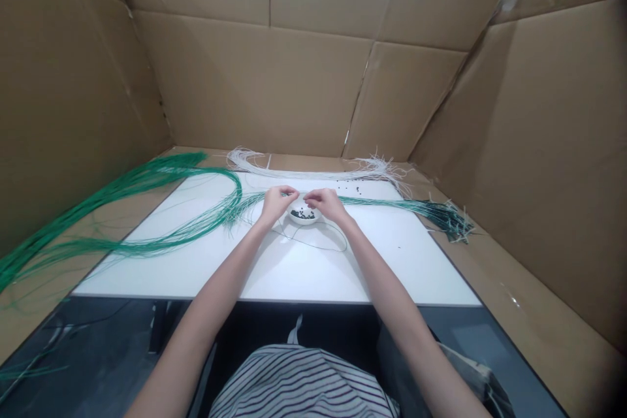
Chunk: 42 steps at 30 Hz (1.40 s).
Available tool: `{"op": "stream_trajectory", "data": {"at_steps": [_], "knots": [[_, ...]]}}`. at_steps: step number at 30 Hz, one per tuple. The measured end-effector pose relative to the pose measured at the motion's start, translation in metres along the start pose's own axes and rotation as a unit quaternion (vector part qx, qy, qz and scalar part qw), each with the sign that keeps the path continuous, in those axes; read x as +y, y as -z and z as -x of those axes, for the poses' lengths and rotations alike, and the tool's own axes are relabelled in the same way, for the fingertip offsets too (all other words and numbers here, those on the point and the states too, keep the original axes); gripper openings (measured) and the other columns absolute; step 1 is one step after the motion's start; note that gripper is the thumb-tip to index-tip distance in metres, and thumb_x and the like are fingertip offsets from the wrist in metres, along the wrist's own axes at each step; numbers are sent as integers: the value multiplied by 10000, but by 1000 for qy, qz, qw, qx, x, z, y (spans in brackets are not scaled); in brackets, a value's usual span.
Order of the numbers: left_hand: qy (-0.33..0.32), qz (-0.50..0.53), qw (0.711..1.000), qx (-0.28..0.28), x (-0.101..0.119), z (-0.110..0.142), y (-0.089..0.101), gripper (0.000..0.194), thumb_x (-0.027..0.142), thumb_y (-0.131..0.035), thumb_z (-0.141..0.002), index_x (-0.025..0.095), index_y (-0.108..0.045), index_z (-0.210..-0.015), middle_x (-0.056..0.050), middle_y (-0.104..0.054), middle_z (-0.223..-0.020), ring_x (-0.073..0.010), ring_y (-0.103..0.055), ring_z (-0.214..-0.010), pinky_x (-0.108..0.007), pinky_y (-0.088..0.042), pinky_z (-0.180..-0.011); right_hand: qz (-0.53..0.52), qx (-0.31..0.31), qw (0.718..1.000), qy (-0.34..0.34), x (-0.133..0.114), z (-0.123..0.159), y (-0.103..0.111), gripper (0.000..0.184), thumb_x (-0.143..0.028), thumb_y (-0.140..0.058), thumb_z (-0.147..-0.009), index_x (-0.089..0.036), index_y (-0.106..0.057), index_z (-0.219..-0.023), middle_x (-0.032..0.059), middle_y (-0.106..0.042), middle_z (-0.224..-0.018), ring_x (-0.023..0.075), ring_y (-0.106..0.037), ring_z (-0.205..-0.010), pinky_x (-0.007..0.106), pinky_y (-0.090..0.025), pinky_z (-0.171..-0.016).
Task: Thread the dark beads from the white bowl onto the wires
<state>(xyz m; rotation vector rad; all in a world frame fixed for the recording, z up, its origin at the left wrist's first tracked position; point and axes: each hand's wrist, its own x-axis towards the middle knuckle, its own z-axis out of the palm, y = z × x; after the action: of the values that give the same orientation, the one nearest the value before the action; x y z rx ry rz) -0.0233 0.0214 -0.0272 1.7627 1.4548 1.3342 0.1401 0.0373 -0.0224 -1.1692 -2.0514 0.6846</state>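
Note:
Both hands work close together above a small white bowl (304, 220) with several tiny dark beads (304, 213) in it. My left hand (278, 202) is closed in a pinch at the bowl's left side, fingertips pointing inward. Across a narrow gap, my right hand (326, 202) is also pinched, its fingertips over the bowl's right part. What the fingertips hold is too small to make out. A thin dark green strand (313, 246) curves in a loose loop over the table below the bowl and runs up towards the hands.
A long bundle of green strands (161, 245) bends across the left side. Behind the bowl lie white strands (313, 175). Dark-ended green strands (448, 219) stretch right over the white table's (411, 268) edge. Loose beads (358, 189) lie behind my right hand. Cardboard walls (264, 85) surround the table.

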Motion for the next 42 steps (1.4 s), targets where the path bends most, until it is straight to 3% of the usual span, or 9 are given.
{"op": "stream_trajectory", "data": {"at_steps": [5,11,22,31,42], "knots": [[-5,37,999,-3,5,0,-1,239,344,-556,-670,128,-651,-707,-64,-673,-772,-181,-603,-768,-255,-437,-701,-239,106,965,-26,6,7,4,198,-307,-627,-620,-150,-672,-731,48,-657,-695,125,-568,-580,247,-478,-539],[-34,96,995,-15,13,2,-1,240,351,-588,-660,127,-649,-720,-64,-664,-781,-175,-592,-778,-248,-434,-692,-364,109,925,-25,2,10,6,266,-369,-669,-593,-168,-683,-767,34,-642,-693,100,-537,-596,248,-475,-579],[-44,134,990,-16,16,4,-3,242,361,-613,-651,134,-651,-727,-58,-657,-776,-169,-586,-764,-253,-430,-669,-387,97,917,-2,4,10,4,250,-349,-679,-600,-180,-690,-785,20,-640,-701,81,-514,-564,261,-468,-619],[-49,133,990,-14,17,5,-2,231,355,-605,-660,135,-645,-716,-58,-654,-766,-168,-585,-765,-242,-429,-654,-364,131,922,4,-1,11,6,208,-306,-700,-564,-187,-674,-733,4,-631,-669,87,-515,-543,271,-465,-600],[-28,91,995,25,11,0,0,207,330,-584,-664,138,-652,-699,-63,-669,-772,-184,-597,-794,-262,-431,-710,-197,92,976,5,4,13,-3,181,-315,-650,-594,-166,-639,-697,31,-646,-683,127,-575,-572,265,-484,-560]]}}
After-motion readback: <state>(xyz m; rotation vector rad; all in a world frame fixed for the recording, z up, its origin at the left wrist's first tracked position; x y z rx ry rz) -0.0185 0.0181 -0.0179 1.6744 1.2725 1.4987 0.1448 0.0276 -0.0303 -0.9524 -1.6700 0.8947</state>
